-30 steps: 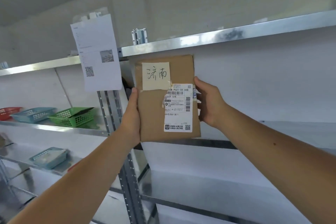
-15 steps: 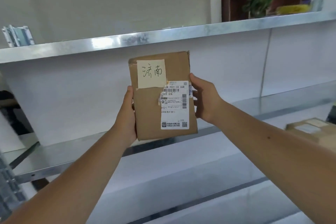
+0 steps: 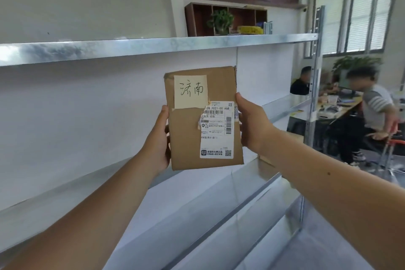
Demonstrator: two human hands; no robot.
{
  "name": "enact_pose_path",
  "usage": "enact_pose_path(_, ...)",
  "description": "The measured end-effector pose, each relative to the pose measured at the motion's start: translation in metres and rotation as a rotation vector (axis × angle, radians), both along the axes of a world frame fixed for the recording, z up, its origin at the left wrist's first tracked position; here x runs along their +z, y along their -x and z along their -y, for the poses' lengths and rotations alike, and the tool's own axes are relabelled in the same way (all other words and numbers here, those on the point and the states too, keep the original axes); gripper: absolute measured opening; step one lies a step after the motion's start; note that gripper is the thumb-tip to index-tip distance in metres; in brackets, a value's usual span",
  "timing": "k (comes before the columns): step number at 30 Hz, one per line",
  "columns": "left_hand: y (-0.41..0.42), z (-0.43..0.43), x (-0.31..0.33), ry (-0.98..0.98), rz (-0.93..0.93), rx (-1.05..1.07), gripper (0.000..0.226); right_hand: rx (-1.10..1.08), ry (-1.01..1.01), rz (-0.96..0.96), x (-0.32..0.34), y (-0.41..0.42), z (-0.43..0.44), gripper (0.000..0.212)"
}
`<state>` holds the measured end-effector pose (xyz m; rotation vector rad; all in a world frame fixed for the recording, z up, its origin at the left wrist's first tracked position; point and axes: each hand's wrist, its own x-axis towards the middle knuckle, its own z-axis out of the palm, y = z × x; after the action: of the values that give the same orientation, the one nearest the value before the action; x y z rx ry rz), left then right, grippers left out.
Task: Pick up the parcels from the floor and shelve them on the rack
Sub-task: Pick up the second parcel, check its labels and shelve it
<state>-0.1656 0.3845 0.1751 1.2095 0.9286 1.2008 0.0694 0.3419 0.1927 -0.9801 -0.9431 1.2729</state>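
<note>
**Parcel held upright before the rack, both hands engaged**

The brown cardboard parcel [image 3: 203,118] is at the centre of the frame, upright, its labelled face toward the camera. A pale yellow sticky note [image 3: 190,91] with handwritten characters sits on its upper part; a white shipping label [image 3: 217,130] with barcodes covers the lower right of the face.

The left hand [image 3: 156,141] grasps the parcel's left edge, thumb along the front side. The right hand [image 3: 252,124] grasps the right edge, thumb tip at the upper corner of the label. Both forearms extend in from the lower corners of the frame. The parcel is clear of any shelf surface, held in the air.

Behind it stands the metal rack [image 3: 153,47], its shelf edge running across the upper half of the frame, with white backing panels below. A lower shelf [image 3: 282,105] shows at centre right.

At the right of the frame, beyond the rack upright, two persons are at a table [image 3: 341,108]; detail there is blurred. A potted plant [image 3: 220,21] sits in a dark wall unit at upper centre.
</note>
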Motion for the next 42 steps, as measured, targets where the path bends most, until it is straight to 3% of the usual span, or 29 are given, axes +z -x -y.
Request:
enact_pose_path(4, -0.03, -0.014, -0.007, -0.013, 0.0, -0.11, 0.102, -0.092, 0.016, -0.002, -0.003, -0.028, 0.013, 0.045)
enact_pose_path(9, -0.068, -0.021, -0.015, -0.008, 0.008, -0.226, 0.103, -0.162, 0.044, 0.006, -0.006, -0.061, 0.031, 0.045)
enact_pose_path(17, -0.138, -0.023, -0.004, 0.043, 0.014, -0.28, 0.076, -0.214, 0.05, 0.007, -0.01, -0.124, 0.039, 0.056)
enact_pose_path(22, -0.192, -0.029, 0.0, 0.079, 0.048, -0.286, 0.09, -0.239, 0.037, -0.016, -0.011, -0.177, 0.038, 0.057)
enact_pose_path(27, -0.248, -0.026, 0.001, 0.095, 0.044, -0.258, 0.06, -0.241, 0.041, -0.003, -0.014, -0.228, 0.034, 0.047)
enact_pose_path(38, -0.347, -0.053, -0.013, 0.116, 0.045, -0.326, 0.059, -0.3, 0.058, -0.029, -0.027, -0.32, 0.016, 0.035)
enact_pose_path(42, -0.372, -0.077, -0.018, 0.114, 0.054, -0.327, 0.056, -0.315, 0.064, -0.041, -0.036, -0.35, -0.008, 0.039)
